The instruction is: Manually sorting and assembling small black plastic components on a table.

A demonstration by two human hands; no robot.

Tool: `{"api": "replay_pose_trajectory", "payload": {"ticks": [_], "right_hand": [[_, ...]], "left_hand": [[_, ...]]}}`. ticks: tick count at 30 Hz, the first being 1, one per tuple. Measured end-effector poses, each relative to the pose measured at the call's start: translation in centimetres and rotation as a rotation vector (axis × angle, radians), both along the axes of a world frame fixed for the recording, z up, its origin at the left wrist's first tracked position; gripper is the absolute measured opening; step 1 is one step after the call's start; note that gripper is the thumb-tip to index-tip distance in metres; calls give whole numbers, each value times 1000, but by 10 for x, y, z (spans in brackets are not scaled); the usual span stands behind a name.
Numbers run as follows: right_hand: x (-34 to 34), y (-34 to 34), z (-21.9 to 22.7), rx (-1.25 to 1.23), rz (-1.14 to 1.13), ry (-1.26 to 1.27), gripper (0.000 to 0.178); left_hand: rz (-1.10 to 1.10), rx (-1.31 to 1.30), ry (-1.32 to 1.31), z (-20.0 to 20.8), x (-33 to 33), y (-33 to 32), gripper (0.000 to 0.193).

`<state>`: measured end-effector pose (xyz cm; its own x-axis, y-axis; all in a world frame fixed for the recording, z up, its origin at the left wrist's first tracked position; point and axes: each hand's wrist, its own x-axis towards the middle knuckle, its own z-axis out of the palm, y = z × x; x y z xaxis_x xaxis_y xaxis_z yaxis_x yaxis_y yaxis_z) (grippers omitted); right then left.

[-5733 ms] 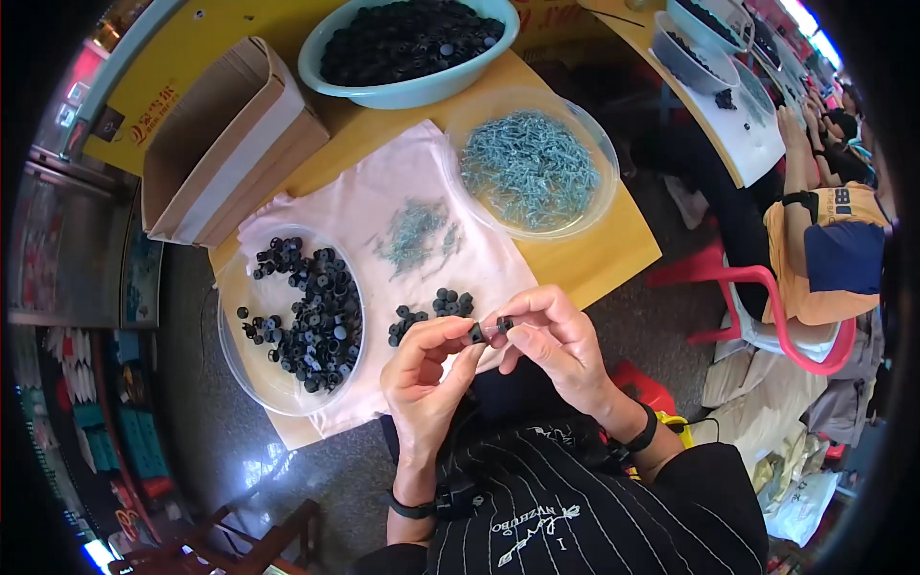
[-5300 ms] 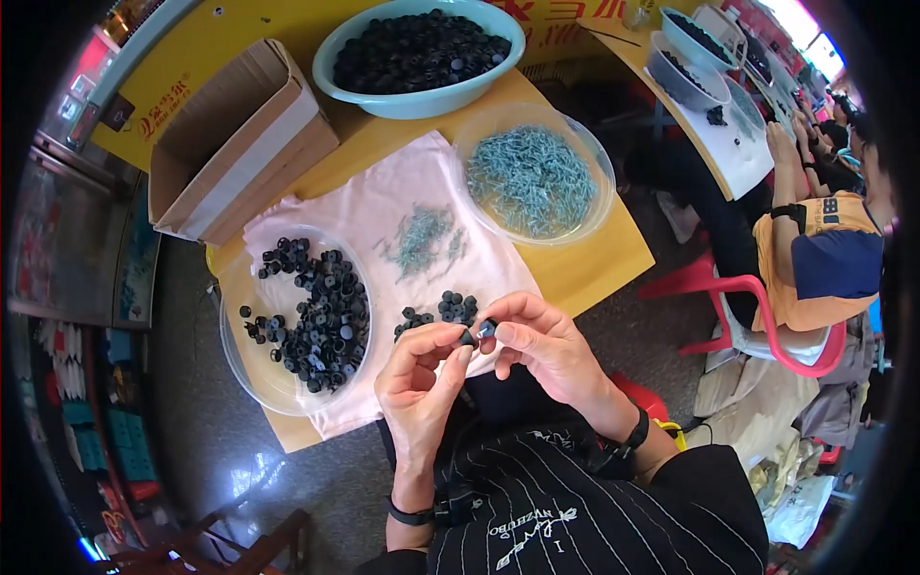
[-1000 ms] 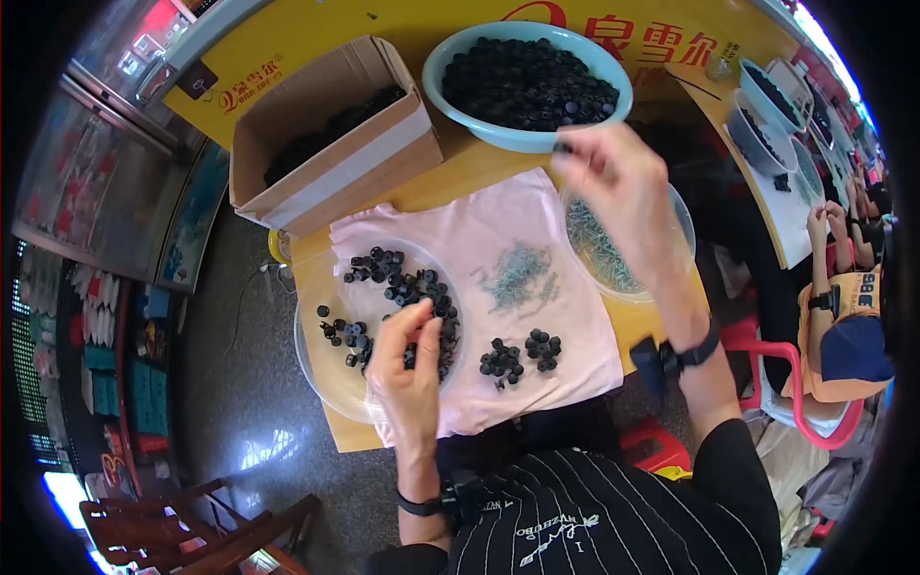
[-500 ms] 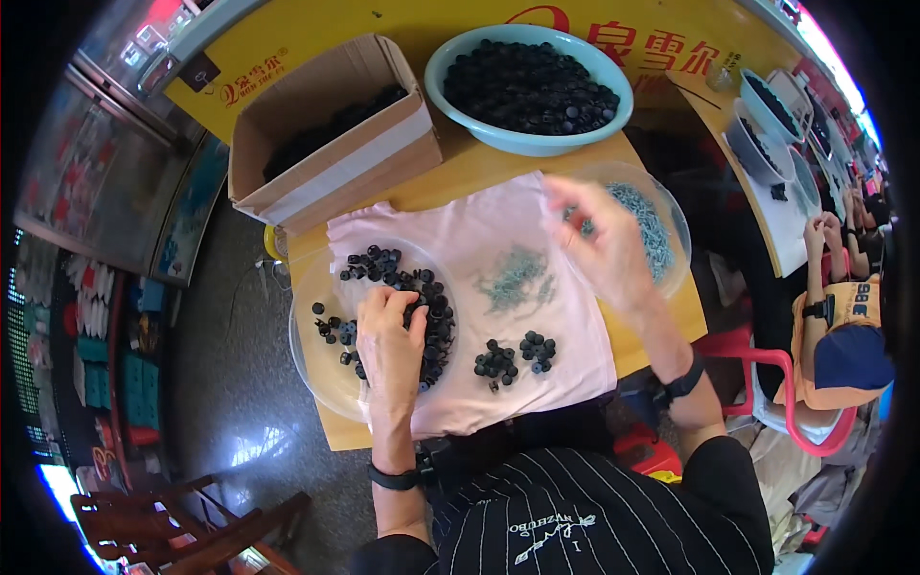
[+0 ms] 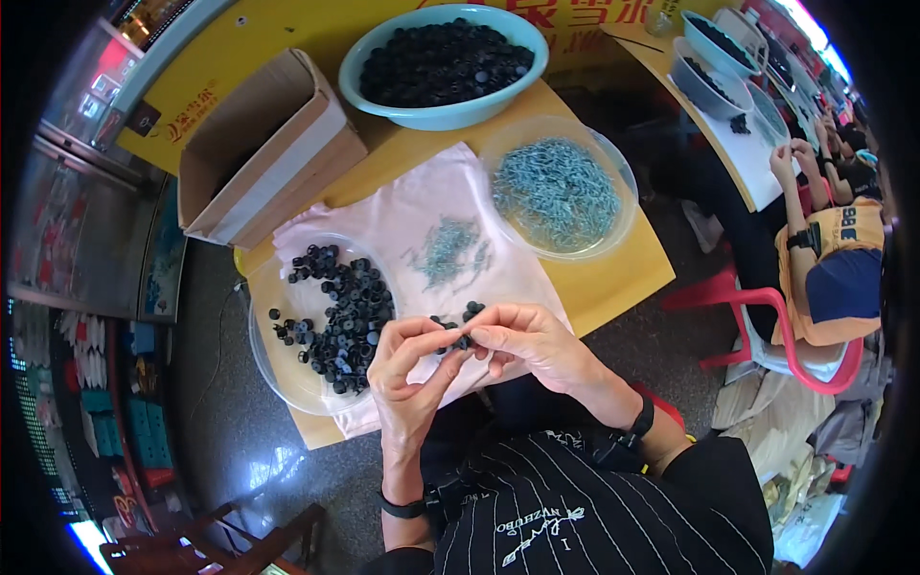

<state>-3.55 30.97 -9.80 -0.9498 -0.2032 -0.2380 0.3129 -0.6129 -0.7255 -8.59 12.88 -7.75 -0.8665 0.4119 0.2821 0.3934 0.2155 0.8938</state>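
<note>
Yellow tabletop [image 5: 623, 278] spread out ahead of the two grips, a pink cloth [image 5: 412, 203] laid over much of it. Over the near edge of the cloth, the left grip [image 5: 407, 369] and the right grip [image 5: 539, 347] met, each narrowed to a thumb-and-forefinger pinch, with a small black part [image 5: 463, 341] caught between their tips. Whether it was one piece or two, and whether anything sat inside it, could not be told, since the fingers covered most of it.

Loose parts [image 5: 472, 310] lay on the cloth just beyond the grips, half hidden by them. Left of the grips, a clear tray [image 5: 278, 356] carried a heap of similar ones. Ahead lay scattered pins [image 5: 448, 251], with many more in a clear dish [image 5: 523, 131] farther ahead and to the right. Well beyond the grips stood a full basin [image 5: 446, 120], and left of it a box [image 5: 278, 172].

The black part looked light and stiff, probably plastic or hard rubber; being small and rounded, it seemed likelier to roll out of a pinch than to break. Its outer side seemed the best hold, thumb opposite forefinger, ends left clear. The pins looked thin and probably slick, better taken at mid-length.
</note>
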Motion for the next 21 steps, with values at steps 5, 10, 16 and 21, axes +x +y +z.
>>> {"api": "replay_pose_trajectory", "payload": {"ticks": [5, 10, 16, 21], "right_hand": [[24, 15, -2, 79, -96, -67, 24], [25, 29, -6, 320, -221, -57, 19], [17, 33, -8, 874, -334, 179, 23], [15, 37, -14, 380, -255, -30, 22]], "left_hand": [[-91, -32, -41, 1, 5, 21, 32], [-8, -265, -3, -1, -11, 37, 23], [154, -569, 267, -15, -34, 44, 9], [114, -625, 303, -17, -36, 44, 9]]}}
